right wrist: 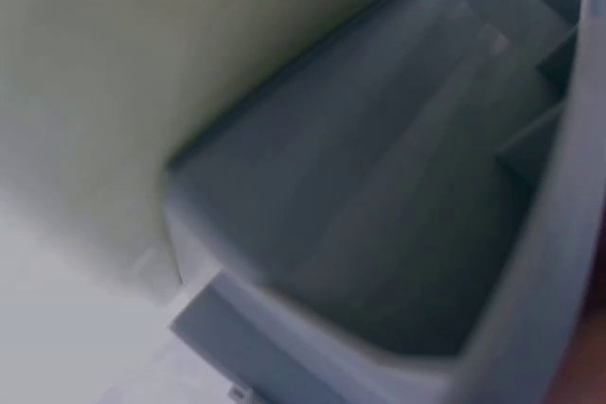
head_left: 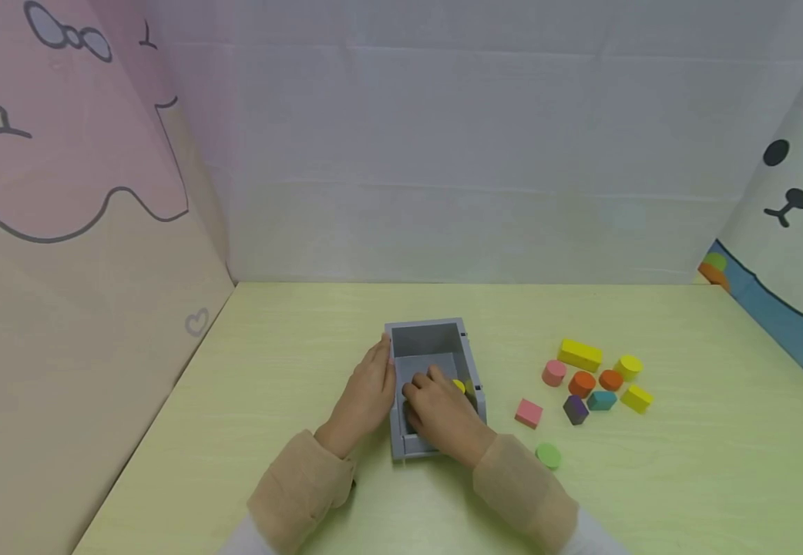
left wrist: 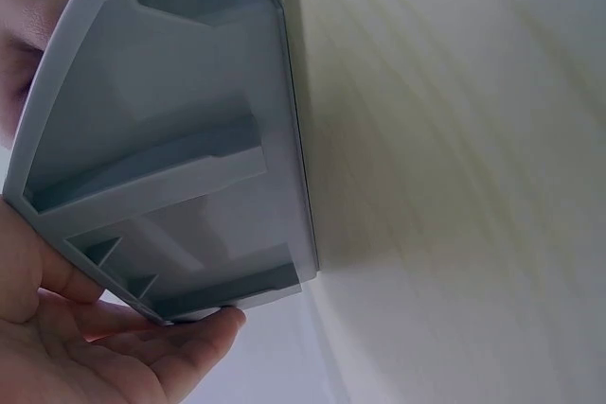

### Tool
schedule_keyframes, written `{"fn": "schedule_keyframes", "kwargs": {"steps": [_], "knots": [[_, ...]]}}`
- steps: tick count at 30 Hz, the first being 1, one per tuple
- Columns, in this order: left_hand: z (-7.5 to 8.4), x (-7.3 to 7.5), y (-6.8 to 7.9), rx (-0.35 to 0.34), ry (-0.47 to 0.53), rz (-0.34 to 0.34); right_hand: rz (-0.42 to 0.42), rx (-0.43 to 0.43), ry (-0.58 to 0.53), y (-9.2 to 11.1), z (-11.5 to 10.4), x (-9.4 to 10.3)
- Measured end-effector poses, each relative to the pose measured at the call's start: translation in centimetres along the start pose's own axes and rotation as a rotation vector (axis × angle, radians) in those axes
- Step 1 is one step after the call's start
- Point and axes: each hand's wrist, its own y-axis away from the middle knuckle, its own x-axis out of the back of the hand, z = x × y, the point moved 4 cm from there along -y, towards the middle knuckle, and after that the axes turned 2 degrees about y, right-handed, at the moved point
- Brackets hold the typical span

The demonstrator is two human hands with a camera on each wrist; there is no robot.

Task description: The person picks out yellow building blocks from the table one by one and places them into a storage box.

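Note:
A grey plastic box (head_left: 429,362) stands on the table, its open top facing up. My left hand (head_left: 368,389) grips the box's left wall, its fingers along the outside and the thumb at the rim. In the left wrist view, the left hand's fingers (left wrist: 180,357) touch the ribbed outer side of the box (left wrist: 180,92). My right hand (head_left: 446,408) reaches down into the box with bent fingers; what they hold, if anything, is hidden. Beside it a yellow piece (head_left: 458,385) shows inside the box. The right wrist view mostly shows the box's outer wall (right wrist: 379,167).
To the right of the box lie loose blocks: a long yellow block (head_left: 579,354), a pink cylinder (head_left: 554,373), an orange cylinder (head_left: 582,384), a purple block (head_left: 576,409), a teal block (head_left: 602,400), a pink block (head_left: 529,413), a green disc (head_left: 549,455) and others. Patterned cloth surrounds the table (head_left: 290,331).

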Motion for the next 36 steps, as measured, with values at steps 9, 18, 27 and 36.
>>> {"fn": "schedule_keyframes", "kwargs": {"steps": [9, 18, 27, 36], "knots": [[-0.1, -0.1, 0.0, 0.009, 0.0, -0.003, 0.041, 0.001, 0.033, 0.2, -0.2, 0.9], [-0.1, -0.1, -0.1, 0.005, -0.001, 0.004, 0.131, 0.018, 0.046, 0.4, 0.3, 1.4], [-0.1, 0.0, -0.1, 0.003, -0.009, 0.014, 0.124, -0.013, -0.002, 0.8, 1.2, 2.6], [-0.1, 0.0, 0.0, -0.001, -0.002, 0.017, 0.179, -0.027, 0.005, 1.0, 2.4, 4.0]]}}
